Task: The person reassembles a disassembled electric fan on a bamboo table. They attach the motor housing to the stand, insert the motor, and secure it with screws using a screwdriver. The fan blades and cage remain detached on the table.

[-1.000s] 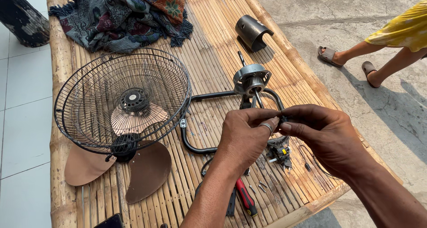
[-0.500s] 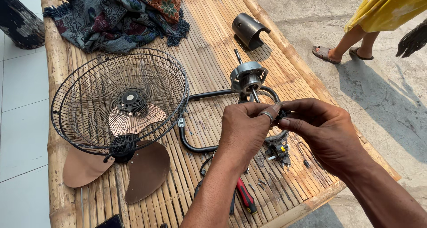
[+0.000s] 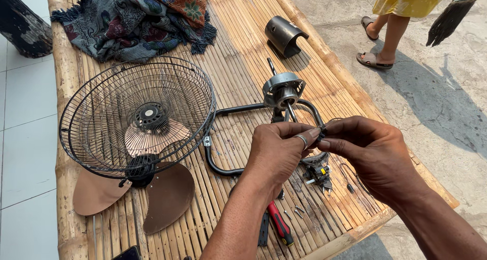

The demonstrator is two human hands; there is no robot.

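L hand (image 3: pixel 276 151) + R hand (image 3: pixel 368 151) meeting over bamboo counter (image 3: pixel 243 52), fingers of both pinching small dark part (image 3: pixel 321 135) btwn them, just above fan motor (image 3: pixel 282 90). Wire fan guard (image 3: pixel 137 115) lying at left; red-handled screwdriver (image 3: pixel 280 224) lying under L wrist.

we cannot make out the small dark part (image 3: pixel 321 135) pinched between our hands; the red-handled screwdriver (image 3: pixel 280 223) lies half hidden under our left forearm.
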